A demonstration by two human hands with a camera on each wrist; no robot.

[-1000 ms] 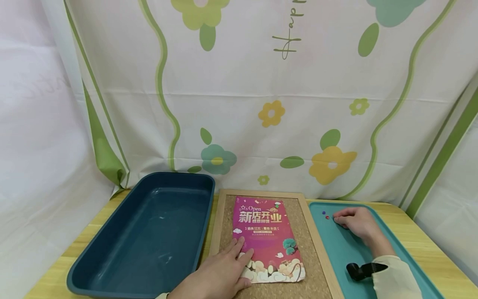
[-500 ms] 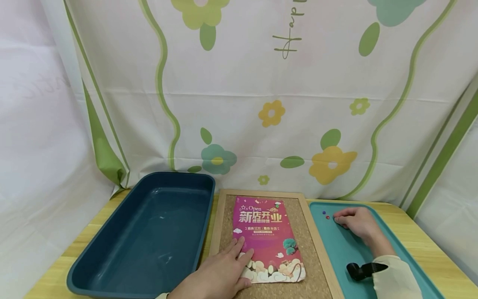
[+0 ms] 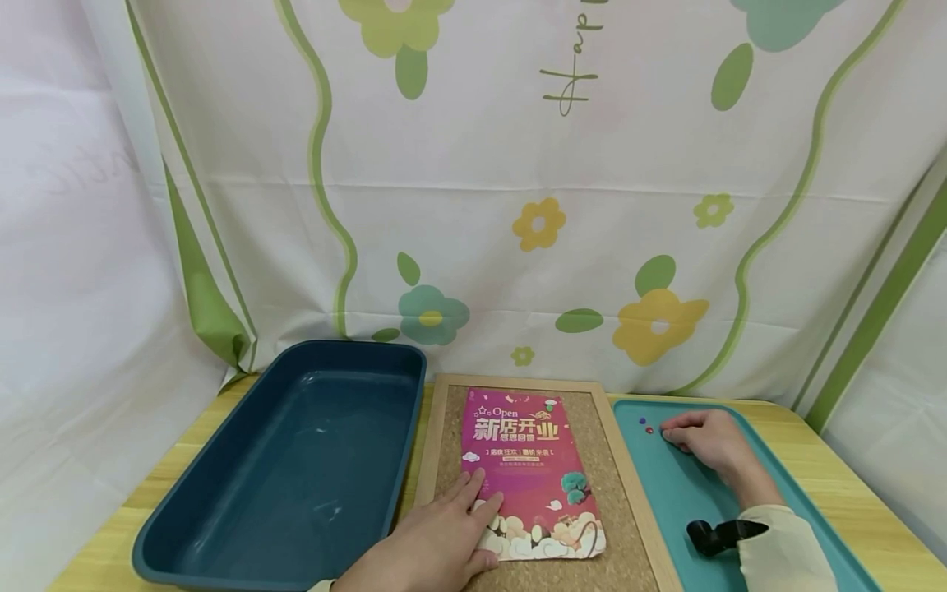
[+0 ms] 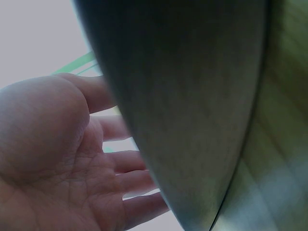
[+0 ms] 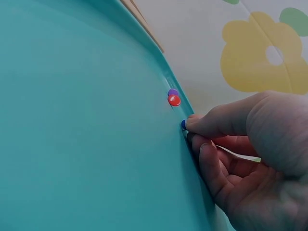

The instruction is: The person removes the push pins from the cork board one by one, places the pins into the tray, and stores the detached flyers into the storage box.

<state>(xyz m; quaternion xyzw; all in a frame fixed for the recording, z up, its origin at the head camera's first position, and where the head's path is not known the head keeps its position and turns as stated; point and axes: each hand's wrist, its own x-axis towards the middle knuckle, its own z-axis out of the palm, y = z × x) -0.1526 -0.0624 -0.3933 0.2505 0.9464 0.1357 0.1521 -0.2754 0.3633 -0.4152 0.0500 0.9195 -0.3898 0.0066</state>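
A purple-pink printed flyer (image 3: pixel 521 485) lies on a wood-framed cork board (image 3: pixel 621 526). My left hand (image 3: pixel 444 526) rests on the flyer's lower left with fingers spread; in the left wrist view the palm shows, and a dark board-like surface covers the fingertips. Over the far part of the turquoise tray (image 3: pixel 688 485), my right hand (image 3: pixel 710 444) pinches a blue thumbtack (image 5: pixel 184 125) between thumb and fingers, low against the tray. Beside those fingertips lie a red thumbtack (image 5: pixel 174 100) and a purple thumbtack (image 5: pixel 173 92).
A deep dark-blue bin (image 3: pixel 296 469) stands left of the cork board on the wooden table (image 3: pixel 836 464). Behind everything hangs a white flowered curtain (image 3: pixel 473 205). A black strap with a small camera (image 3: pixel 713 537) is on my right wrist.
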